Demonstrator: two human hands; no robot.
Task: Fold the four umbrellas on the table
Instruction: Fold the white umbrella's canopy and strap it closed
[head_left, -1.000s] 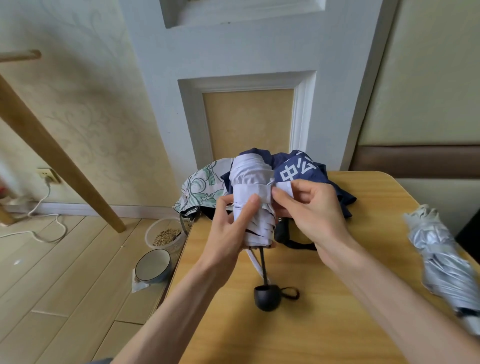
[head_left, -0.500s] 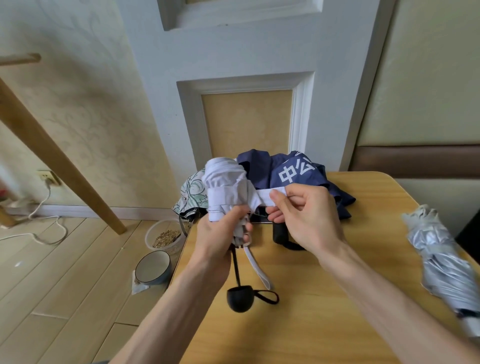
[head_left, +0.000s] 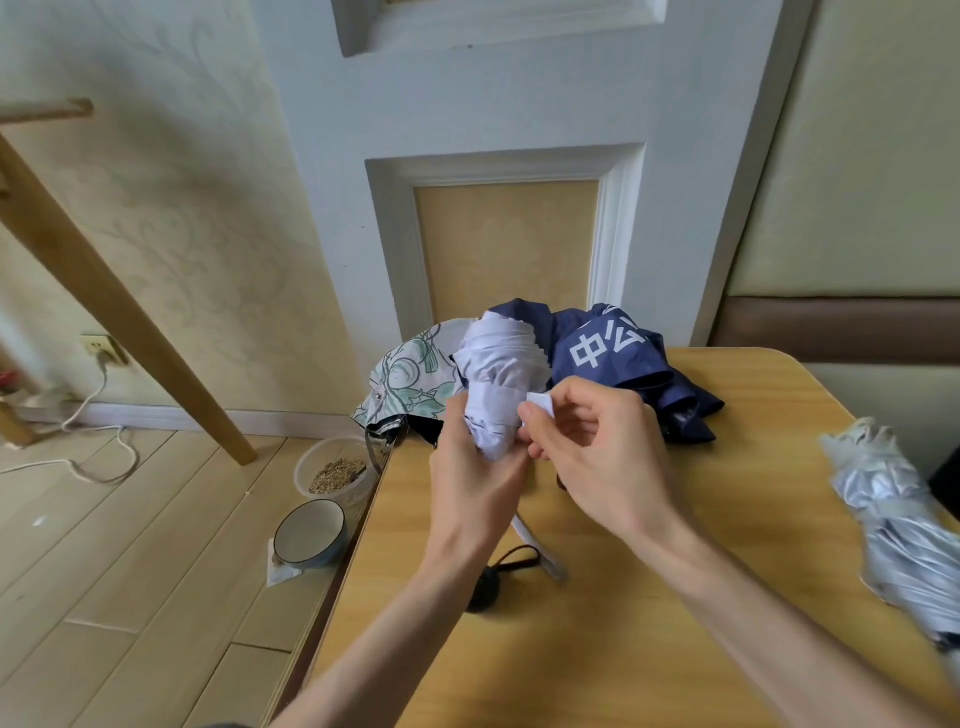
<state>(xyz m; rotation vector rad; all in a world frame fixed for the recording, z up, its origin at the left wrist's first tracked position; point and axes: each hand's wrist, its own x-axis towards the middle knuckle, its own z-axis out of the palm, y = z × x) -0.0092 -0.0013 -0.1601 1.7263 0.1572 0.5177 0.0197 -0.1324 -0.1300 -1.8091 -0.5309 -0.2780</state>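
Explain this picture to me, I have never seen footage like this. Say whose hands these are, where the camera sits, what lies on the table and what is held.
No machine here: a person wears one wide camera on the head, looking down at their own hands. The left hand grips a rolled white umbrella; the right hand pinches its white strap. On the wooden table lie a navy umbrella, a floral umbrella and, at the right, a silver umbrella.

Pale wooden table (head_left: 769, 415) against a white panelled wall (head_left: 467, 104); cream scroll-patterned wallpaper (head_left: 182, 208) and light plank floor (head_left: 130, 571) at left, padded cream panel (head_left: 857, 182) at right
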